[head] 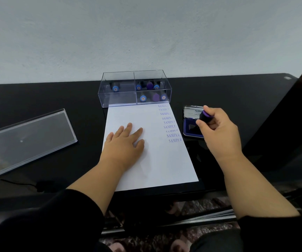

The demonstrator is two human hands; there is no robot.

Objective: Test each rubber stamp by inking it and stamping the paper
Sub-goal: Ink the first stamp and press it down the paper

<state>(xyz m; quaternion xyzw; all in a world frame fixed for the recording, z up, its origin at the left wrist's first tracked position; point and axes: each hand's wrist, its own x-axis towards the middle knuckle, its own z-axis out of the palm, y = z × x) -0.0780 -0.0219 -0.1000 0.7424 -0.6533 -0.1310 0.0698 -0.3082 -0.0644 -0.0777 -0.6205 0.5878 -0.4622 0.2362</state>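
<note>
A clear divided box [134, 88] with blue- and purple-capped stamps lying in its compartments is parked at the far end of the paper [152, 157] on the black worktop [37, 99], and its clear lid [26, 140] is set off to the left. The paper, marked down its right edge with a column of SAMPLE prints [170, 122], is pinned flat by the left hand [124, 142], fingers spread. The purple-capped stamp [205, 116] is pinched in the right hand [217, 131] just over the open blue ink pad [192, 127] beside the paper.
</note>
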